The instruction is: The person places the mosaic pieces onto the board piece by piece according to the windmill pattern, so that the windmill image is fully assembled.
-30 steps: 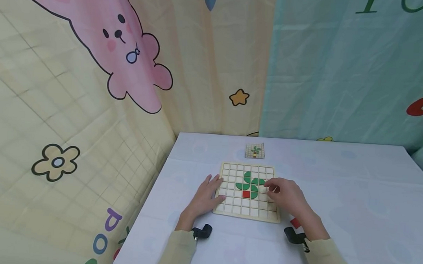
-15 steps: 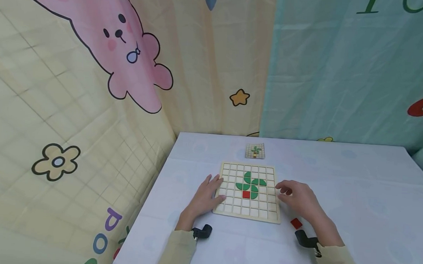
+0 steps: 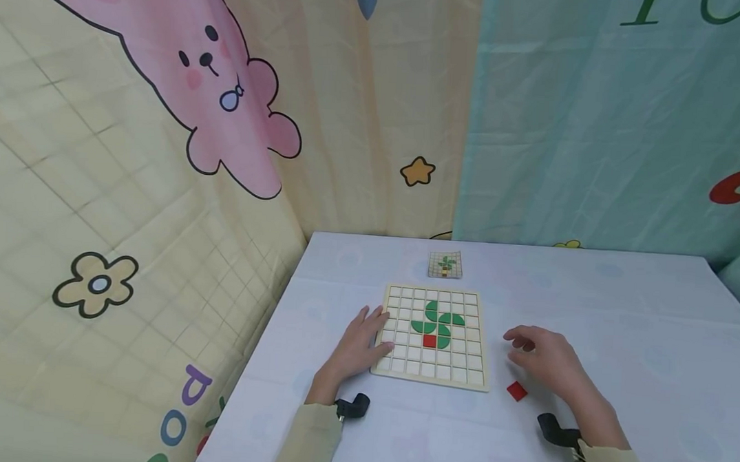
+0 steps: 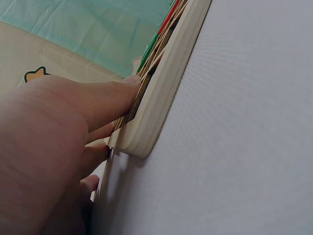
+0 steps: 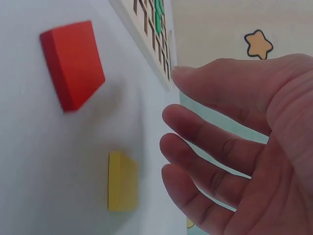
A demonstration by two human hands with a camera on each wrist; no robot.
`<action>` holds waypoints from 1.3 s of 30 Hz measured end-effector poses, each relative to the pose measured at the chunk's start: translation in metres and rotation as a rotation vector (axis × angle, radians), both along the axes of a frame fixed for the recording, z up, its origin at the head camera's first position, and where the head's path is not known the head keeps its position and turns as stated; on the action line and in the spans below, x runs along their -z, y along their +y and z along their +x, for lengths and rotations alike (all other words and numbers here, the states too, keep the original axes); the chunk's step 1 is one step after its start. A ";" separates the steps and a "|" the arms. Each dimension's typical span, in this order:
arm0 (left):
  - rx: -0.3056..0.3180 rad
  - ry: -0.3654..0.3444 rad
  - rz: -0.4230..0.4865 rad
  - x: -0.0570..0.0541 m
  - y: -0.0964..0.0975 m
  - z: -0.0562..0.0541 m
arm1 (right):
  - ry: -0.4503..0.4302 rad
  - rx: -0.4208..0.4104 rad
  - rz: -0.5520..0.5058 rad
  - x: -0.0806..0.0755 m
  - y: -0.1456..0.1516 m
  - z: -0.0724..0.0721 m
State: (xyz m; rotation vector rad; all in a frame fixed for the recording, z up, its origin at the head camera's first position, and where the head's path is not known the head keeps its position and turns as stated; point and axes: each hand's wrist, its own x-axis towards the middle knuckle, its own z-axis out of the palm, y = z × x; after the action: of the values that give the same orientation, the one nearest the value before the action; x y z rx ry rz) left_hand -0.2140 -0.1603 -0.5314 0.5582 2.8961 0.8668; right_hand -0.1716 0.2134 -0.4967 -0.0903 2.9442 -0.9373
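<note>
On the table lies a wooden grid board [image 3: 411,366]. Several green rounded pieces [image 3: 443,342] and one red square piece [image 3: 430,341] sit in its cells. My left hand [image 3: 357,344] rests at the board's left edge, fingers straight and spread; in the left wrist view the thumb [image 4: 110,98] lies on the frame. My right hand [image 3: 547,356] is right of the board, holding nothing, its fingers loosely bent. Just below it lies a loose red square block [image 3: 516,391]. The right wrist view also shows a yellow block [image 5: 123,183], hidden by the hand in the head view.
A small pattern card [image 3: 445,264] with a green, yellow and red design lies behind the board. The white-covered table [image 3: 650,340] reaches back to printed curtains. A black wrist mount [image 3: 353,406] sits on each forearm.
My right hand has drawn back from the board toward the right and nearer me, uncovering the green piece on the right and the loose red block. The left hand has stayed put.
</note>
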 end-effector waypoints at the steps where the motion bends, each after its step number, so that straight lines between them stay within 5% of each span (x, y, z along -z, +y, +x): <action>1: -0.001 0.001 0.000 0.000 0.000 0.000 | 0.001 0.002 0.002 0.001 0.002 0.001; 17: -0.006 -0.012 0.011 0.000 0.000 0.002 | 0.029 0.017 0.016 0.009 0.028 0.013; 39: -0.005 -0.018 0.009 0.004 -0.001 -0.001 | -0.084 0.043 0.067 0.010 0.041 0.015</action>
State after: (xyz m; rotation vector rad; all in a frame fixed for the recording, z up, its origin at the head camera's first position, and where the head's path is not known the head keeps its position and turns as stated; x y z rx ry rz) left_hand -0.2153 -0.1616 -0.5353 0.5417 2.8803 0.8806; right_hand -0.1562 0.2547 -0.5064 0.0143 2.9076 -0.8249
